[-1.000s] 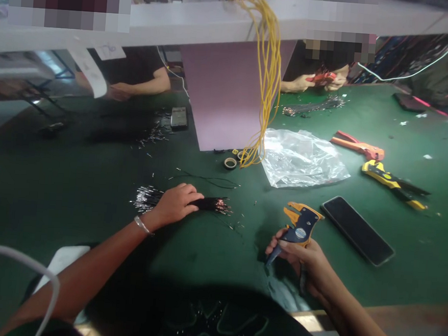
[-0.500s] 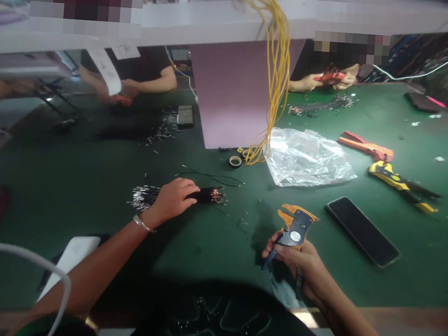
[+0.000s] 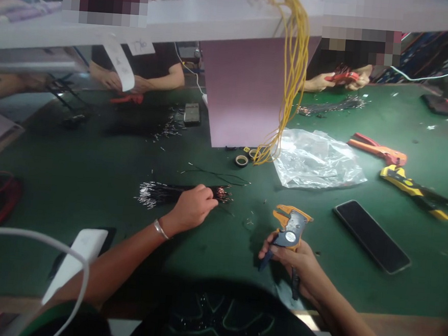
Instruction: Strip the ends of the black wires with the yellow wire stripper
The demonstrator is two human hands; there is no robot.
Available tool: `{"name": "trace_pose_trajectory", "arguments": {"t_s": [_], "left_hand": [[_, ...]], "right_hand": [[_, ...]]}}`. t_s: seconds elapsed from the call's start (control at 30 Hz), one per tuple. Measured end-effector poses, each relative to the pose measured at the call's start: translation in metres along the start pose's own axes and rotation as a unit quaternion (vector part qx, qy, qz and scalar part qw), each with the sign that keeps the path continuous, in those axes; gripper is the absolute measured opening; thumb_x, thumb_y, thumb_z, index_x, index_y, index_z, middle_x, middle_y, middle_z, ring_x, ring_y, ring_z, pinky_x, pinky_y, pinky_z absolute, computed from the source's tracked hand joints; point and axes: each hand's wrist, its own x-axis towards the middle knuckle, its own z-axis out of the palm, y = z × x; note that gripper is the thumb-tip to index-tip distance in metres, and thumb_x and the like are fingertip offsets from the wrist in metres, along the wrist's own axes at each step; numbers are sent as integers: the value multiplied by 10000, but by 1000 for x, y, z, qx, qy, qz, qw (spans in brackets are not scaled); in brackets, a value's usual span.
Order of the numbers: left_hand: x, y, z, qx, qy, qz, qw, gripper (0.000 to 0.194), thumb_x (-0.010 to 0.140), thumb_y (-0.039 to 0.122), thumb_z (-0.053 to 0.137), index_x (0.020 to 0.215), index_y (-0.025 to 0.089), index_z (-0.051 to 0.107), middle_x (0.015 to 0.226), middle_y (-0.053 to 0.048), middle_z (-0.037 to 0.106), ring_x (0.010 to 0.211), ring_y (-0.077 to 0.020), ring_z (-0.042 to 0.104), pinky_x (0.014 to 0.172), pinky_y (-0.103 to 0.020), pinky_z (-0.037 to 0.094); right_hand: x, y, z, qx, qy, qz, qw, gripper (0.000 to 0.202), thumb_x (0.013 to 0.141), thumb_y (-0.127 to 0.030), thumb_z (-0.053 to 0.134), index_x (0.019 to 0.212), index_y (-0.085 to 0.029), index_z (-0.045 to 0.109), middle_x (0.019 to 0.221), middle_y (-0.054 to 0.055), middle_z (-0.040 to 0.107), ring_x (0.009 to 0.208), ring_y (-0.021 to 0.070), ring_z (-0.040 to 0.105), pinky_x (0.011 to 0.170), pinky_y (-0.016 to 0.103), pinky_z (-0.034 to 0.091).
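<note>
The green tabletop bears a bundle of black wires before the person. The left hand curls its fingers near the coppery end; whether they pinch anything cannot be told. The right hand wraps its fingers round a stripping tool. Dragging the bundle carelessly could snag nearby loose wires.

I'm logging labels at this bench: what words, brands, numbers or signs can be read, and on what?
No text reads for certain.
Paper note on the shelf: handwritten characters, too blurred.
Paper strip hanging beside it: any marks too faint.
Round label on the wire stripper in the right hand: too small.
Yellow tag near the tape rolls: too small.
</note>
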Motion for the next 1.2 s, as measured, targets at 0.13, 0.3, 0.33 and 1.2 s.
{"name": "trace_pose_trajectory", "arguments": {"t_s": [0.13, 0.3, 0.33, 1.2], "left_hand": [[11, 12, 6, 24, -27, 48, 998, 209, 898, 118, 455, 809, 175, 635, 860, -83, 575, 825, -208, 472, 612, -317, 384], [15, 14, 7, 0, -21, 34, 999, 208, 902, 142, 469, 759, 165, 619, 878, -95, 605, 857, -212, 505, 680, -333, 422], [15, 15, 5, -16, -11, 21, 1000, 215, 913, 165, 465, 768, 167, 624, 861, -86, 618, 853, -206, 516, 697, -329, 425], [22, 80, -31, -527, 65, -353, 771, 81, 696, 163, 554, 674, 162, 632, 469, 40, 557, 449, -94, 513, 458, -194, 394]], "right_hand": [[1, -3, 8, -9, -9, 23, 1000, 225, 624, -257, 812, 793, -184, 682, 733, 35, 685, 676, 224, 659, 686, 368, 519], [2, -2, 14, -24, -30, 37, 999, 221, 622, -263, 815, 781, -180, 687, 724, 38, 690, 673, 217, 655, 698, 359, 515], [3, -1, 14, -25, -33, 35, 999, 218, 626, -265, 811, 783, -181, 686, 720, 39, 691, 673, 219, 657, 697, 361, 515], [26, 4, 38, -119, -31, -103, 987, 154, 691, -236, 736, 821, -184, 673, 747, 35, 701, 711, 211, 645, 712, 347, 505]]}}
